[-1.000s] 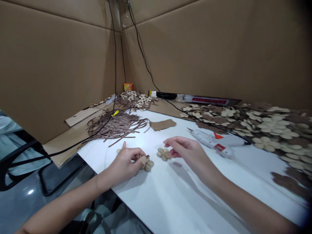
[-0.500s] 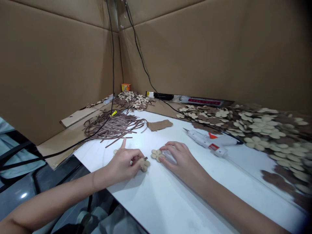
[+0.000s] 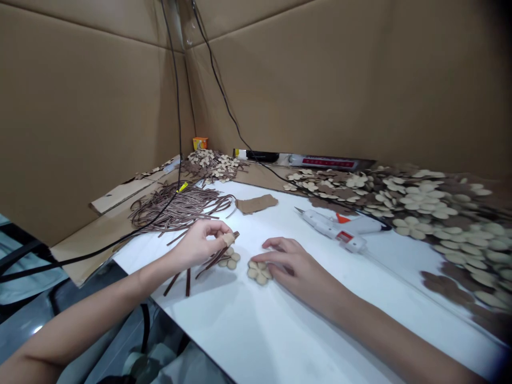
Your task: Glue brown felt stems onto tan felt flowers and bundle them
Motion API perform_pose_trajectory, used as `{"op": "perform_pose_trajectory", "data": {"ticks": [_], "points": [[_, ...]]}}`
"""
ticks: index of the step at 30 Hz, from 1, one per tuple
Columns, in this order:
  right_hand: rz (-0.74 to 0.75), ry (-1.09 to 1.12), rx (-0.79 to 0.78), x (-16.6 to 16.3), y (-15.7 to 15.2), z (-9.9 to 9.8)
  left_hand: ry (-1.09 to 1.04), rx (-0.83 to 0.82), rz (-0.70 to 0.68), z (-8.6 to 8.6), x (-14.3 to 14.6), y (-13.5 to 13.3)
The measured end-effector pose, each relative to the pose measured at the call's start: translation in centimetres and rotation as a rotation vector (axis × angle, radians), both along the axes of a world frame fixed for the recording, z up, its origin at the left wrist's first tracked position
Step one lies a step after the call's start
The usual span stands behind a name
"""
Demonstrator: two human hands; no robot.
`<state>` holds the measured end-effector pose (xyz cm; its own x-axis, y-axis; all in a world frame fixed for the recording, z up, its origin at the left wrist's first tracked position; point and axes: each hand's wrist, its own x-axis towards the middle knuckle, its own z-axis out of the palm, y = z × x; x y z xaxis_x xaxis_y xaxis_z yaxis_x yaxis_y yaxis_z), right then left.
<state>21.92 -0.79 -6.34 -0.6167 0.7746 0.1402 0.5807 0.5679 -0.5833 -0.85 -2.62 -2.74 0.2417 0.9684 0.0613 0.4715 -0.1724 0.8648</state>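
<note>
Left of frame centre, the left hand [image 3: 203, 242] pinched brown strips [image 3: 215, 260]. Lower right of centre, the right hand [image 3: 298, 265] arched, fingers loosely parted at a beige flower [image 3: 258, 274].

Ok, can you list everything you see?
Table: one, white, middle
Loose flowers: two visible, beige, front middle
Flower pile: one, cream and brown, right
Smaller flower pile: one, mostly cream, back
Strips: many, brown, left
Glue gun: one, white, right
Cardboard scrap: one, brown, centre
Cords: at least two, black, back
Tag: one, yellow, left
Box: one, orange, back corner
Walls: two, brown, behind
Packet: one, white and red, back
Left hand: one, holding strips
Right hand: one, at flower
</note>
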Motion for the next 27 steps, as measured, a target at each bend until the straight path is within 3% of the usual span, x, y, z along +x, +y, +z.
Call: {"op": "perform_pose_trajectory", "data": {"ticks": [4, 9, 13, 21, 27], "points": [[-0.046, 0.141, -0.043, 0.7, -0.4, 0.2, 0.240, -0.088, -0.231, 1.2, 1.3, 0.5], [-0.154, 0.094, 0.055, 0.7, -1.7, -0.2, 0.433, -0.176, -0.279, 1.2, 2.7, 1.8], [-0.137, -0.037, 0.163, 0.3, -2.3, -0.6, 0.492, -0.151, -0.300, 1.0, 2.7, 2.6], [-0.144, -0.044, 0.196, 0.4, -2.3, -0.5, 0.532, -0.145, -0.575, 1.8, 2.3, 3.9], [-0.194, -0.122, 0.223, -1.0, -2.9, 0.1, 0.513, -0.153, -0.570, 1.3, 2.1, 4.7]]}}
